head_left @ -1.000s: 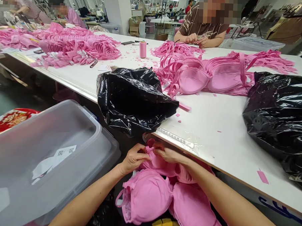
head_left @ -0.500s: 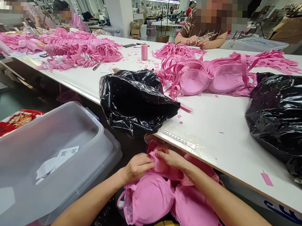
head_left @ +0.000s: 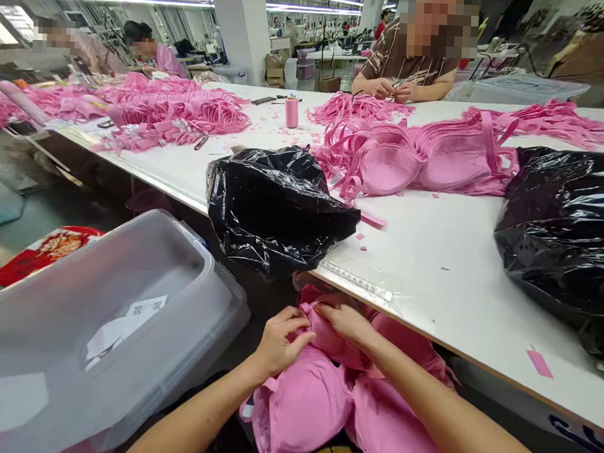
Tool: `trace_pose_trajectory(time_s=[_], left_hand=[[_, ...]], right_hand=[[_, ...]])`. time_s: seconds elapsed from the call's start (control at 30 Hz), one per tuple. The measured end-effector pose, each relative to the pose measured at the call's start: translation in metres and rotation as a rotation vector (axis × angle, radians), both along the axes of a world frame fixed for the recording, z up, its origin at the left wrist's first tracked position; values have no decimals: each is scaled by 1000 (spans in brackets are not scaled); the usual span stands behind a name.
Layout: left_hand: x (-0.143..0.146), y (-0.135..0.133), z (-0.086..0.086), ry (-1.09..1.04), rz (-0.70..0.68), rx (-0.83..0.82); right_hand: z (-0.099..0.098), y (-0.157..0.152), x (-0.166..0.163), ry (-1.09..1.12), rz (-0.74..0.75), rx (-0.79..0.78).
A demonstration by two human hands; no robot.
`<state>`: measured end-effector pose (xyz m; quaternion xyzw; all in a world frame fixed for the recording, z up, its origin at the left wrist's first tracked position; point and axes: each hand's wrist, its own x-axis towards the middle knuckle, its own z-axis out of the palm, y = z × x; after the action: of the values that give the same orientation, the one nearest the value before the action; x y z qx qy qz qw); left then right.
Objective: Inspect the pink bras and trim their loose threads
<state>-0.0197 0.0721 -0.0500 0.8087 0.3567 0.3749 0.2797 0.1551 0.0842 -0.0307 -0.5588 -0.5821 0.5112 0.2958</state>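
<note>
Below the table edge, a pink bra [head_left: 331, 345] is held between my two hands. My left hand [head_left: 283, 340] has its curled fingers at the upper left edge of that bra, the thumb a little apart from them. From the right, my right hand [head_left: 346, 322] grips the same edge, thumb on top and the other fingers partly hidden behind fabric. Another pink bra [head_left: 307, 407], with moulded cups, lies nearer to me under my wrists. More pink fabric shows behind my right forearm, partly hidden by it.
An open black plastic bag [head_left: 277, 212] hangs over the white table's edge [head_left: 431, 259]; another black bag [head_left: 562, 231] lies right. Stacked pink bras [head_left: 450, 159] and a thread spool [head_left: 291, 112] stand behind. Left is a clear plastic bin [head_left: 181, 248]. A person [head_left: 409, 67] works across the table.
My left thumb and fingers have spread slightly apart at the bra's edge. My right hand keeps its grip. The whole view has shifted a little.
</note>
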Motion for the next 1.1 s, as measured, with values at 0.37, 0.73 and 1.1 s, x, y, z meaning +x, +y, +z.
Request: trace_pose_trajectory(time_s=[0.37,0.73,1.1], left_hand=[[-3,-5,21,-176,142,-556],[0,-3,33,-236,201,-783],[-4,-6,25,-183,324,-785]], right_hand=[[16,-7,6,83,122,54],[20,-3,2,82,90,80],[14,-50,48,-343,18,67]])
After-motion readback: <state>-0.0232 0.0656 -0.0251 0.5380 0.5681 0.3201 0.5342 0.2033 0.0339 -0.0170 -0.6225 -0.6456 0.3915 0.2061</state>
